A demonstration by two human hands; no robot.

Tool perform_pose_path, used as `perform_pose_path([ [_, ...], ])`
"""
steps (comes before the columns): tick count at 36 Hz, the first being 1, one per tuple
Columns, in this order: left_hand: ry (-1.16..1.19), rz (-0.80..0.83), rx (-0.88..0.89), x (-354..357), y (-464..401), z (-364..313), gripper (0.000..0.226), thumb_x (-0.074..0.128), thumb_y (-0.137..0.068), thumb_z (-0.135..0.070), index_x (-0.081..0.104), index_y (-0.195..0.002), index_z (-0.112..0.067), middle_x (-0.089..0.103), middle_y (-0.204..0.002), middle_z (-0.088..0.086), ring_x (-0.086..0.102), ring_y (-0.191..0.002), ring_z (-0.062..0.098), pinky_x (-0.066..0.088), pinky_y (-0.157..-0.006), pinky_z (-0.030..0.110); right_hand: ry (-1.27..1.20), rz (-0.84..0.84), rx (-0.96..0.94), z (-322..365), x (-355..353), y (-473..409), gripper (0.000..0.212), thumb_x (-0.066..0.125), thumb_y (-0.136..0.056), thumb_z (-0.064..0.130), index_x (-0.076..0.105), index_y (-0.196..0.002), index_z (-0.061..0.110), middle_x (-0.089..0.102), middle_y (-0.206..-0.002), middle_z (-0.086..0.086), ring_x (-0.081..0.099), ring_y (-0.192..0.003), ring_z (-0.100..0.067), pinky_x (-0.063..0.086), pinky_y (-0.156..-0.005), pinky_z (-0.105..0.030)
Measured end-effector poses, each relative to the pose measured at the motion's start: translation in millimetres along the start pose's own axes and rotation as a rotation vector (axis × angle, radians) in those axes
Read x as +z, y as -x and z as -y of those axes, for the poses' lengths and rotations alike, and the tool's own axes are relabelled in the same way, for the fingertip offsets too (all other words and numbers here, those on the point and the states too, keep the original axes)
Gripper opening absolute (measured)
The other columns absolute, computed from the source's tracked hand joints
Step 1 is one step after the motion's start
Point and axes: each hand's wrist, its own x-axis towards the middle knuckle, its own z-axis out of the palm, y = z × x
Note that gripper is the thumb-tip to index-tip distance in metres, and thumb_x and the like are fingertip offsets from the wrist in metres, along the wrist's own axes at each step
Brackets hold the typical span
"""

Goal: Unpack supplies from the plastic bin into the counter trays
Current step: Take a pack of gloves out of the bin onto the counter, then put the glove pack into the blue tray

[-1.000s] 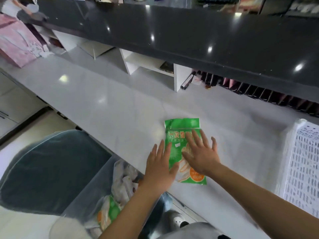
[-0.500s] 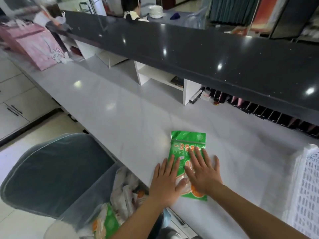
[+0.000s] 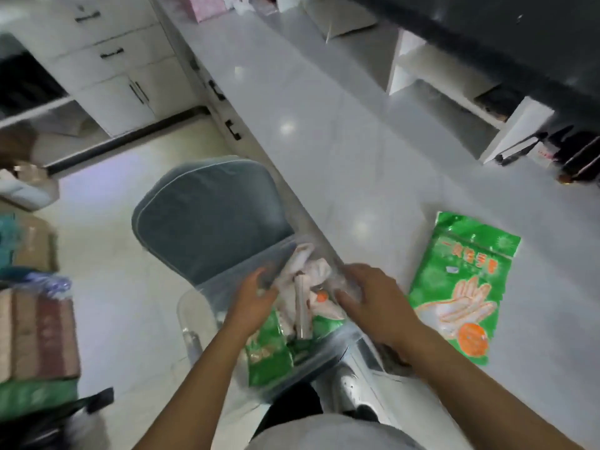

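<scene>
Clear plastic bin (image 3: 207, 303) rim: both hands inside.

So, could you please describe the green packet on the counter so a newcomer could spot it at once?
Find the long white counter. Near its front edge, right of the clear plastic bin, lies a flat green packet. Unlike the packets in the bin, it lies alone, showing printed gloves and an orange circle.

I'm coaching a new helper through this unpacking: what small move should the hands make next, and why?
Probably close a hand on one of the green packets in the clear plastic bin and lift it out. Both the left hand and right hand are over the bin; one green glove packet lies on the white counter.
</scene>
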Motion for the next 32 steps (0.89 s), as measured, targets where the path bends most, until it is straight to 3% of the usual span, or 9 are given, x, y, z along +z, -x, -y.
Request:
perform_pose_path([
  [4, -0.085, 0.015, -0.248, -14.4, 5.8, 73.0, 0.056, 0.062, -0.089, -0.024, 0.044, -0.142, -0.025, 0.057, -0.132, 0.003, 0.053, -0.087, 0.011, 0.040, -0.068, 0.024, 0.104, 0.298, -0.015, 13.4, 90.6, 3.3, 0.055, 0.053, -0.092, 0.042, 0.045, -0.144, 0.027, 0.045, -0.149, -0.001, 0.037, -0.139, -0.020, 0.030, -0.112, -0.037],
  [8, -0.160, 0.224, -0.317, 2.1, 0.1, 126.1, 0.062, 0.064, -0.086, -0.016, 0.042, -0.143, -0.014, 0.050, -0.142, 0.014, 0.058, -0.109, 0.025, 0.048, -0.086, 0.030, 0.279, 0.583, 0.137, -11.3, 161.1, 16.3, 0.061, 0.046, -0.091, 0.051, 0.031, -0.148, 0.034, 0.032, -0.156, -0.002, 0.022, -0.146, -0.023, 0.015, -0.116, -0.048],
  [15, -0.385, 0.494, -0.271, 42.3, -42.2, 178.8, 0.073, 0.063, -0.088, -0.019, 0.029, -0.153, -0.015, 0.033, -0.156, 0.017, 0.040, -0.138, 0.034, 0.039, -0.109, 0.038, 0.448, 0.695, 0.258, -64.1, 206.6, 43.3, 0.063, 0.037, -0.094, 0.055, 0.019, -0.152, 0.038, 0.010, -0.165, 0.004, 0.004, -0.151, -0.024, 0.006, -0.116, -0.059],
  [18, -0.600, 0.538, -0.149, 54.3, -69.5, 191.9, 0.072, 0.064, -0.088, -0.025, 0.032, -0.152, -0.017, 0.034, -0.154, 0.016, 0.039, -0.136, 0.035, 0.040, -0.108, 0.042, 0.456, 0.654, 0.268, -74.3, 210.8, 49.6, 0.064, 0.036, -0.094, 0.054, 0.014, -0.153, 0.042, 0.005, -0.165, 0.007, -0.001, -0.152, -0.022, 0.004, -0.116, -0.060],
  [23, -1.039, 0.634, 0.219, 74.1, -116.5, 199.2, 0.075, 0.056, -0.089, -0.021, 0.020, -0.155, -0.026, 0.006, -0.165, 0.008, 0.010, -0.149, 0.037, 0.025, -0.116, 0.048, 0.391, 0.601, 0.326, -75.0, 220.1, 55.1, 0.065, 0.040, -0.095, 0.050, 0.012, -0.153, 0.043, 0.000, -0.166, 0.007, -0.005, -0.152, -0.021, 0.004, -0.117, -0.057],
  [27, -1.223, 0.704, 0.479, 93.4, -141.5, 200.2, 0.067, 0.059, -0.088, -0.015, 0.035, -0.149, -0.023, 0.016, -0.165, 0.007, 0.012, -0.150, 0.034, 0.014, -0.120, 0.049, 0.324, 0.560, 0.399, -67.4, 223.6, 57.0, 0.064, 0.042, -0.095, 0.048, 0.015, -0.153, 0.041, 0.000, -0.165, 0.008, -0.001, -0.152, -0.020, 0.006, -0.118, -0.054],
  [29, -1.296, 0.661, 0.661, 96.5, -148.1, 197.7, 0.056, 0.071, -0.080, -0.018, 0.055, -0.134, -0.017, 0.048, -0.147, 0.012, 0.037, -0.141, 0.033, 0.022, -0.118, 0.050, 0.304, 0.547, 0.428, -62.8, 223.7, 58.1, 0.064, 0.042, -0.095, 0.048, 0.017, -0.153, 0.040, 0.000, -0.165, 0.008, 0.002, -0.151, -0.020, 0.007, -0.119, -0.052],
  [30, -1.344, 0.608, 0.778, 97.6, -149.9, 195.9, 0.045, 0.079, -0.072, -0.016, 0.069, -0.115, -0.015, 0.067, -0.122, 0.012, 0.057, -0.123, 0.031, 0.034, -0.113, 0.051, 0.277, 0.536, 0.445, -61.0, 223.3, 57.9, 0.063, 0.043, -0.095, 0.046, 0.019, -0.153, 0.039, 0.001, -0.165, 0.007, 0.004, -0.151, -0.019, 0.007, -0.119, -0.051],
  [32, -1.415, 0.565, 0.888, 94.3, -151.9, 182.7, 0.022, 0.089, -0.053, -0.016, 0.077, -0.071, -0.019, 0.072, -0.070, 0.001, 0.072, -0.077, 0.022, 0.055, -0.091, 0.047, 0.191, 0.499, 0.487, -57.5, 221.5, 57.3, 0.059, 0.045, -0.095, 0.043, 0.027, -0.151, 0.037, 0.010, -0.165, 0.005, 0.010, -0.151, -0.017, 0.009, -0.120, -0.048],
])
